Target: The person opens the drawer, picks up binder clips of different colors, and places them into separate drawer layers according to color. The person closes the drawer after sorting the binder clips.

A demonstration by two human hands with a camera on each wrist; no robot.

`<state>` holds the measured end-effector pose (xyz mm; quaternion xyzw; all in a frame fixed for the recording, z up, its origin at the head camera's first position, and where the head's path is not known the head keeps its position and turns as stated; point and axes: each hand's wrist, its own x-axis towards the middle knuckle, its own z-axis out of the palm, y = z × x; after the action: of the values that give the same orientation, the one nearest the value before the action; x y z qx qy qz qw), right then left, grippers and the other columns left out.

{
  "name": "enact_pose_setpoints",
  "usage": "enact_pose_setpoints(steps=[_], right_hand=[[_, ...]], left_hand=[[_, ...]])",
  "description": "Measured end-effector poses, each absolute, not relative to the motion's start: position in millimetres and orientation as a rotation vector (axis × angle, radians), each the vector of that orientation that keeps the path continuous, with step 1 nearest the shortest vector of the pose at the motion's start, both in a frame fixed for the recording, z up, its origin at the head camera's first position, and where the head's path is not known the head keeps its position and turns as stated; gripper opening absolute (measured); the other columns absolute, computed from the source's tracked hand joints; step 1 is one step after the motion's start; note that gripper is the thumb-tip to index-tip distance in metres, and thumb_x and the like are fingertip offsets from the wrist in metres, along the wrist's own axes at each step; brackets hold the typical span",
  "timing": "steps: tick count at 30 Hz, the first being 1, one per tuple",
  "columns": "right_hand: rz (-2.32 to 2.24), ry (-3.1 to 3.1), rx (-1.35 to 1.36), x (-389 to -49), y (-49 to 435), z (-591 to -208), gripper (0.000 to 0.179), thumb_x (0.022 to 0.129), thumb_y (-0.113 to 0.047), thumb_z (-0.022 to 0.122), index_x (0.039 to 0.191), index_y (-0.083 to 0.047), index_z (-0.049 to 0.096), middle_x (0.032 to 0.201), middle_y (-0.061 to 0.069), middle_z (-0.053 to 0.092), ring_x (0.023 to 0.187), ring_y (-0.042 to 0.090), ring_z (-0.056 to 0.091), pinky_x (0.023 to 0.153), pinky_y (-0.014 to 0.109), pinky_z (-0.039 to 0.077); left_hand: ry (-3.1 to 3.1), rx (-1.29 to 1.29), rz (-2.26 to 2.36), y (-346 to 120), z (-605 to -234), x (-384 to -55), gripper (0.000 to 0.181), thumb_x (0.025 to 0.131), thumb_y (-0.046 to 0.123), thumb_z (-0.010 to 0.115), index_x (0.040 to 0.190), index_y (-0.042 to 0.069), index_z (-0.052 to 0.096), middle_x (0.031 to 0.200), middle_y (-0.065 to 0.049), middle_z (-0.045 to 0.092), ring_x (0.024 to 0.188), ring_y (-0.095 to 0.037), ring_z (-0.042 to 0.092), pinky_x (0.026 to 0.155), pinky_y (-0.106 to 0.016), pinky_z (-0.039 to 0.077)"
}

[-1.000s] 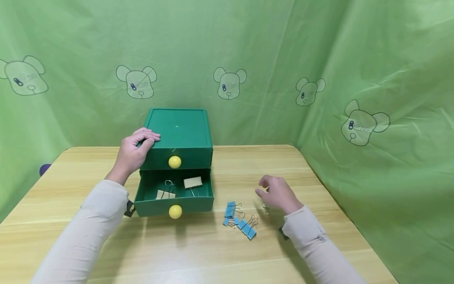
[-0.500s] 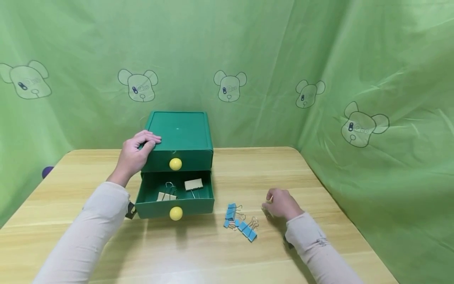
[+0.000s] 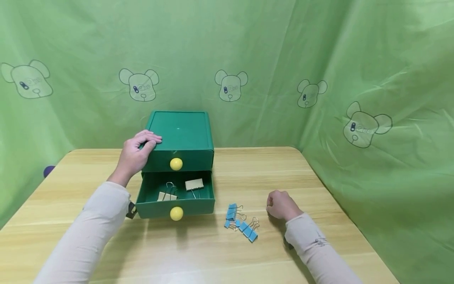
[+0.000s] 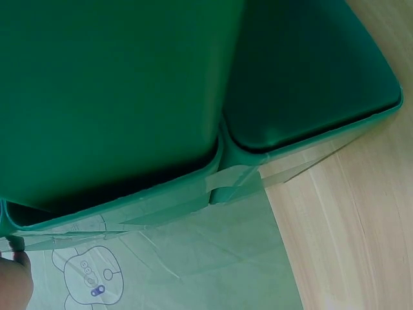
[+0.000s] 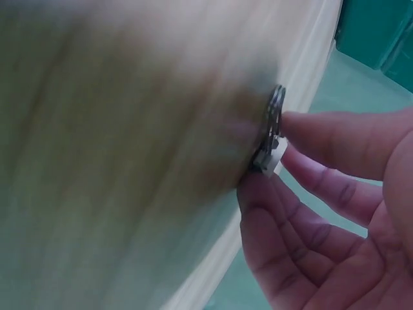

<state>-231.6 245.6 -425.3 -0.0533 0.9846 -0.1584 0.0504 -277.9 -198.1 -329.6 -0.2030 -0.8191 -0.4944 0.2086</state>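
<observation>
While the left hand (image 3: 134, 154) rests over the left near edge of the green cabinet (image 3: 181, 129), its fingers relaxed and reaching right across the top, the right hand (image 3: 282, 205) is low at the wooden table (image 3: 255, 165), back upward and fingers turned under. Its thumb and fingers pinch one small clip (image 5: 271, 155); in the right wrist view the pale body is below, the wire loops point up, and the long axis stands nearly upright, leaning slightly right. Three blue clips (image 3: 231, 212) lie between cabinet and right hand, two larger and one smaller; the farthest points its handles right. Two cream clips (image 3: 194, 184) are in the pulled-out lower drawer (image 3: 152, 210), the left one's handles pointing far, the right one's near. Two yellow knobs (image 3: 176, 213) front the drawers.
</observation>
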Motion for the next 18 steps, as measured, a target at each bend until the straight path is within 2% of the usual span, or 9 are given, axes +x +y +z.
enact_pose_setpoints(steps=[8,12,18], right_hand=[[-0.503,2.995,-0.184,-233.6,245.5,-424.2,0.009,0.072,0.002,0.062,0.075,-0.006,0.062,0.071,0.004,0.058,0.065,0.021,0.054,0.062,0.036,0.049],[-0.557,2.993,-0.166,-234.7,245.0,-422.6,0.008,0.075,0.002,0.061,0.080,-0.004,0.063,0.072,0.005,0.058,0.066,0.021,0.055,0.062,0.035,0.050],[-0.664,2.992,-0.145,-235.1,241.3,-415.8,0.018,0.074,0.002,0.064,0.092,-0.001,0.063,0.078,0.007,0.059,0.067,0.021,0.056,0.063,0.036,0.051]], left_hand=[[-2.282,-0.561,-1.368,-198.1,-330.4,-278.9,0.030,0.102,0.019,0.049,0.109,-0.002,0.069,0.123,-0.018,0.061,0.129,-0.032,0.042,0.111,-0.052,0.027],[-2.282,-0.562,-1.372,-198.3,-330.7,-278.9,0.030,0.102,0.019,0.049,0.109,-0.002,0.069,0.123,-0.017,0.061,0.129,-0.032,0.043,0.111,-0.053,0.028],[-2.281,-0.558,-1.370,-198.4,-330.0,-279.6,0.030,0.102,0.019,0.049,0.109,-0.002,0.069,0.123,-0.017,0.061,0.128,-0.031,0.043,0.110,-0.052,0.028]])
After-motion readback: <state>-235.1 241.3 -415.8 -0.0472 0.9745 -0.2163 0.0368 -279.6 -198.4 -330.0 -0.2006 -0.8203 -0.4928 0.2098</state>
